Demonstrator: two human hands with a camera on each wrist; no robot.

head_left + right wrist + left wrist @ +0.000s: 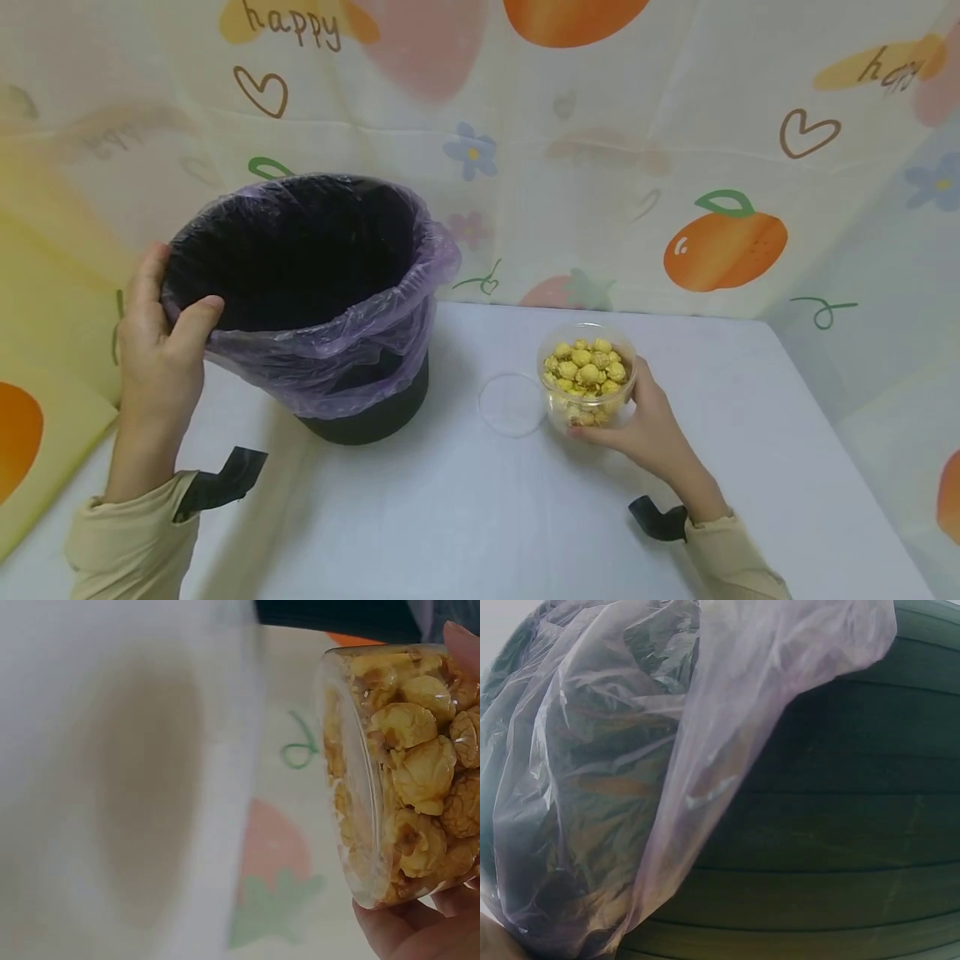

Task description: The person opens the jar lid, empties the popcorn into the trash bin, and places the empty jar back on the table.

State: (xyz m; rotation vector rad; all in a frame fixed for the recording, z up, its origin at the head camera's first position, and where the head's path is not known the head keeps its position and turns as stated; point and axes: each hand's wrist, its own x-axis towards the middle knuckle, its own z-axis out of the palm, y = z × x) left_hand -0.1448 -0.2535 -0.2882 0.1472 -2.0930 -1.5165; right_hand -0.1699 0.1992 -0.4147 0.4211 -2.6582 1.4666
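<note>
On the left, a black trash can [375,421] lined with a purple plastic bag [330,371] leans leftward in the head view. My left hand [159,367] grips its rim over the bag, thumb inside the opening. The left wrist view is filled by the ribbed can wall [840,795] and the crumpled bag [607,750]. My right hand [651,425] holds a clear plastic jar [553,404] of yellow popcorn [588,371], its top open. The right wrist view shows the jar's base [352,795] above the white tabletop, with fingers and thumb around its side.
A clear round lid [512,406] lies on the white table [465,517] between can and jar. Behind the table hangs a cloth [585,192] printed with fruit and hearts. Black straps [221,483] stick out at both sleeves.
</note>
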